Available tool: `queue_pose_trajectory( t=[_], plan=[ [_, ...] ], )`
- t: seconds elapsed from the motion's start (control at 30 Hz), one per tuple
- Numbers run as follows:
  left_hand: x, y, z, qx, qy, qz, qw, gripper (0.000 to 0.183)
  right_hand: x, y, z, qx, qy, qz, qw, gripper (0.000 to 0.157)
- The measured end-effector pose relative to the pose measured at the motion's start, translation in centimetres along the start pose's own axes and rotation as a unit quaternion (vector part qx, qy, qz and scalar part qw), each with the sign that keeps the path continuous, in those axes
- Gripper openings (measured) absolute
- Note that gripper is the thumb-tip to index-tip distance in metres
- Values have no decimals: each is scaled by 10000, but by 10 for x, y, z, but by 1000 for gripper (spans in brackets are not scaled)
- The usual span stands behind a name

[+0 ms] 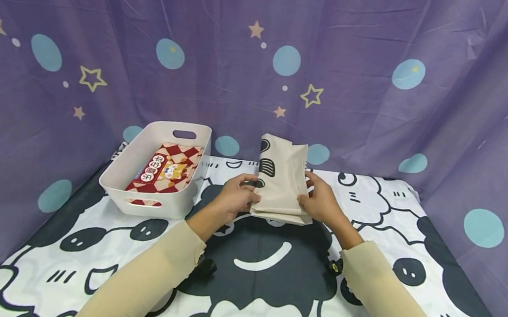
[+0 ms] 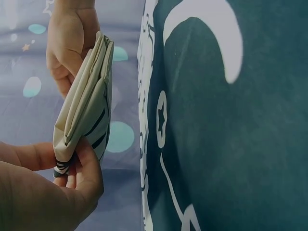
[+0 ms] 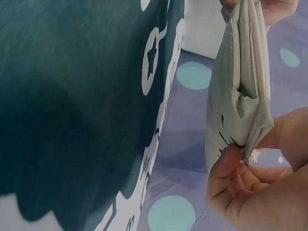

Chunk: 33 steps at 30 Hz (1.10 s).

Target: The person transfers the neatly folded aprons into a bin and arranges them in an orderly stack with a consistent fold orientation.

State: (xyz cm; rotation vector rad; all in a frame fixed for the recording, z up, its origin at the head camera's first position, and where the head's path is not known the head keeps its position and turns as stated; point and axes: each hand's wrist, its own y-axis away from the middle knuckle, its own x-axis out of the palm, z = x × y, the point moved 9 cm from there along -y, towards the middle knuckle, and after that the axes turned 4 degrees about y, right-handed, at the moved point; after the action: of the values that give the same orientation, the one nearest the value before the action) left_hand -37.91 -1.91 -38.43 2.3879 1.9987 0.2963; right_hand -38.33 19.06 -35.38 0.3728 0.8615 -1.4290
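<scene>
A folded piece of cream cloth [image 1: 281, 180] with black printed shapes is held up over the dark part of the patterned table cover. My left hand [image 1: 236, 197] pinches its left edge between thumb and fingers. On the opposite edge my right hand [image 1: 322, 202] grips it the same way. Several stacked layers of the cloth [image 2: 86, 98] show edge-on in the left wrist view. From the right wrist view, the folded cloth [image 3: 240, 96] hangs above the table with black lines on its outer side, and the right thumb and fingers pinch its near corner.
At the back left stands a white plastic basket [image 1: 171, 206] with handle slots. Inside lies a red checkered packet [image 1: 168, 169] with a cartoon animal printed on it. A purple curtain [image 1: 240, 107] hangs behind the table, whose cover [image 1: 138, 264] carries black-and-white cartoon shapes.
</scene>
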Motion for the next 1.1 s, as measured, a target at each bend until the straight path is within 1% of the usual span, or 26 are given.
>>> queue_pose_trajectory(
  t=[0.17, 0.37, 0.63, 0.73, 0.87, 1.1],
  plan=[
    [-10, 6, -2, 29, -93, -20, 10000, 59, 7, -1, 8, -130, -65, 12, 9999, 68],
    [-25, 13, -3, 20, -111, -100, 9999, 59, 18, -2, 22, -358, -154, 185, 9991, 71],
    [-42, 19, -9, 76, -142, -50, 9999, 57, 26, -6, 39, -553, -253, 175, 9980, 70],
    [-49, 21, -11, 38, -207, -72, 9998, 56, 28, -9, 45, -604, -202, 180, 9978, 70],
    [-57, 24, -18, 60, -275, -91, 9996, 56, 29, -13, 55, -637, -175, 175, 9977, 71],
    [-66, 32, -43, 279, -381, -139, 9988, 57, 27, -21, 74, -649, -273, 56, 9975, 71]
  ],
)
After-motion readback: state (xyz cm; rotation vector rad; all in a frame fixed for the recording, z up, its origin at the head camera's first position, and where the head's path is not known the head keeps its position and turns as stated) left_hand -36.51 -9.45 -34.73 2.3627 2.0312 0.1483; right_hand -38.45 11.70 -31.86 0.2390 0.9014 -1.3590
